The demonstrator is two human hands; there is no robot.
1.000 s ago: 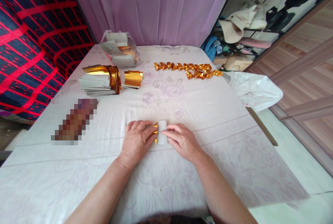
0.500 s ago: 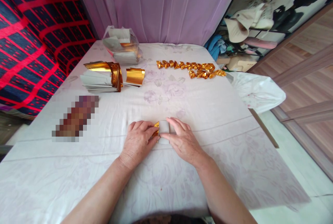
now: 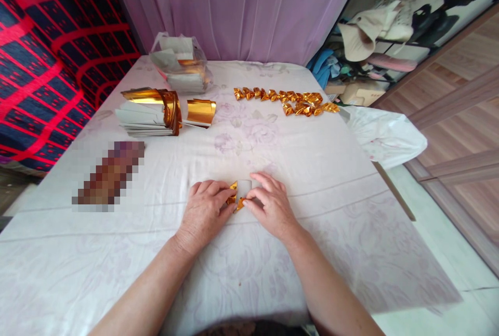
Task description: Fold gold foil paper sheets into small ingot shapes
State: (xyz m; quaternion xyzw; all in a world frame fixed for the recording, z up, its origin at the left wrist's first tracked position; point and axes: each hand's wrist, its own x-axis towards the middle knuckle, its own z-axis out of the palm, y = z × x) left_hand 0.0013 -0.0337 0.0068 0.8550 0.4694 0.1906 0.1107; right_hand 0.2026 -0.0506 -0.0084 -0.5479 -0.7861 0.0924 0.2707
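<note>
A small sheet of gold foil paper (image 3: 244, 188) with a pale back lies on the tablecloth between my hands, partly folded so gold corners show. My left hand (image 3: 206, 203) presses and grips its left end, fingers curled over the gold fold. At the lower right corner, my right hand (image 3: 272, 203) pinches a folded gold flap between thumb and finger. The fingers cover part of the sheet. Farther back, folded gold foil pieces (image 3: 273, 96) lie in two rows. On the left stands a fanned stack of gold foil paper (image 3: 146, 117), beside a single curled sheet (image 3: 200, 112).
A clear plastic bag (image 3: 181, 65) of more paper sits at the table's back left. A blurred-out object (image 3: 109, 172) lies at left. Beyond the right edge are a white plastic bag (image 3: 390, 136) and a shelf holding a cap (image 3: 356, 39). A purple curtain (image 3: 241, 8) hangs behind.
My right hand has folded the sheet's lower right corner inward, so a second gold flap now shows. The left hand stays on the left end.
</note>
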